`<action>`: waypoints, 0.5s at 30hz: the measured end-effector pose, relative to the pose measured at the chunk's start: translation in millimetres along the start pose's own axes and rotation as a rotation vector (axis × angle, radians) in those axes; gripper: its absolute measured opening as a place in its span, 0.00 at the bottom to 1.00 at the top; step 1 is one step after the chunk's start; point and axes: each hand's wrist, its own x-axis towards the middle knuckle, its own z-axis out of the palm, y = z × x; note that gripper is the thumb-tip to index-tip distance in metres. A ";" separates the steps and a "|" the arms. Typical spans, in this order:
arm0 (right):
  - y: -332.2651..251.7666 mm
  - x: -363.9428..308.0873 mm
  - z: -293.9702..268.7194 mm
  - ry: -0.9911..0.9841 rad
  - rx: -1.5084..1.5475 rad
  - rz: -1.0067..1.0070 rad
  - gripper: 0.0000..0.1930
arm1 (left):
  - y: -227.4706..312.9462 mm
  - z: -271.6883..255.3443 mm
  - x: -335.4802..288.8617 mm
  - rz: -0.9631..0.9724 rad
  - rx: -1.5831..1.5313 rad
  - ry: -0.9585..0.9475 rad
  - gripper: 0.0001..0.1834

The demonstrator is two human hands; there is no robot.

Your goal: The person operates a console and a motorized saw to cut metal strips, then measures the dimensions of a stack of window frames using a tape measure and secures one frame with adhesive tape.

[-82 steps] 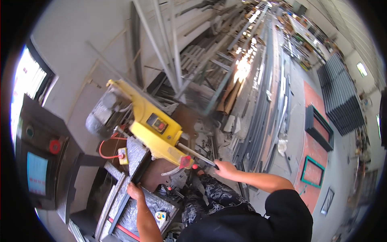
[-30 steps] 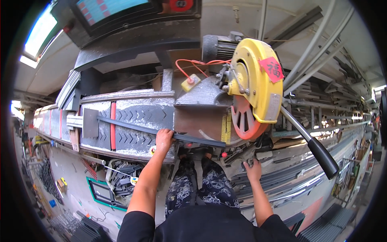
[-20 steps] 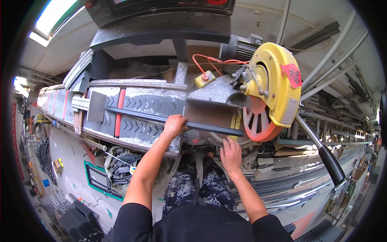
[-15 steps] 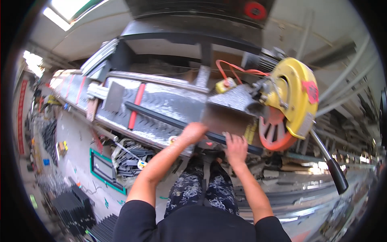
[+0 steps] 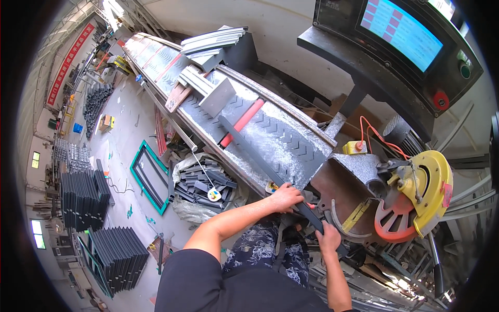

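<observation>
A long dark grey metal profile bar [image 5: 253,155] reaches from the bench surface out over its front edge toward me. My left hand [image 5: 287,197] is closed around it near the bench's front corner. My right hand [image 5: 328,238] grips the bar close to its near end, with the fingers partly hidden. The bar's far part lies across a red strip [image 5: 243,122] on the scuffed grey bench [image 5: 306,132]. To the right of my hands stands a cutting saw with a yellow guard [image 5: 434,190], an orange-red slotted disc cover [image 5: 393,222] and a black-handled lever [image 5: 438,273].
A control panel with a lit screen [image 5: 401,32] hangs at the upper right. A metal stop block [image 5: 217,98] sits on the bench. Dark offcuts [image 5: 205,179] fill a sack beside a green-edged frame [image 5: 136,165] on the floor. Stacked dark profiles [image 5: 118,258] stand at left.
My view has turned, so the bench now slants more steeply and the panel's screen shows. My right hand has gone from fingers laid over the bar to a grip near its end.
</observation>
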 end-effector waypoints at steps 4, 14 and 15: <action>-7.2 22.1 4.1 -0.055 0.064 -0.016 0.24 | -22.0 3.1 -6.4 -0.035 0.135 0.073 0.13; -17.6 55.5 15.3 -0.159 0.137 0.003 0.26 | -63.7 11.6 -4.7 -0.067 0.060 -0.112 0.19; -19.0 61.5 19.1 -0.173 0.170 -0.004 0.26 | -71.5 12.9 -6.0 -0.050 0.035 -0.080 0.20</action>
